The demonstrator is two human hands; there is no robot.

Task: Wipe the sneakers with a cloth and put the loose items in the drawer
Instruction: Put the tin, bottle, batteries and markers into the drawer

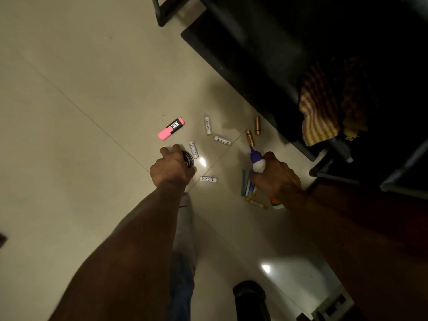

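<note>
The left hand [172, 166] is curling its fingers around a dark round object [188, 159] on the floor [69, 135]. The right hand [275, 176] is gripping a white bottle with a blue nozzle [257, 161]. White batteries [208, 125] and gold batteries [250, 138] are lying between and just beyond both hands, the pink highlighter [171, 128] beyond the left one. A striped cloth [322, 107] is hanging on the dark rack at the right.

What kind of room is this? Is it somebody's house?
Probably a room in a home, though little shows. The floor is pale glossy tile, dark furniture stands by it with a striped cloth on it, and white batteries and a pink highlighter lie scattered.
</note>
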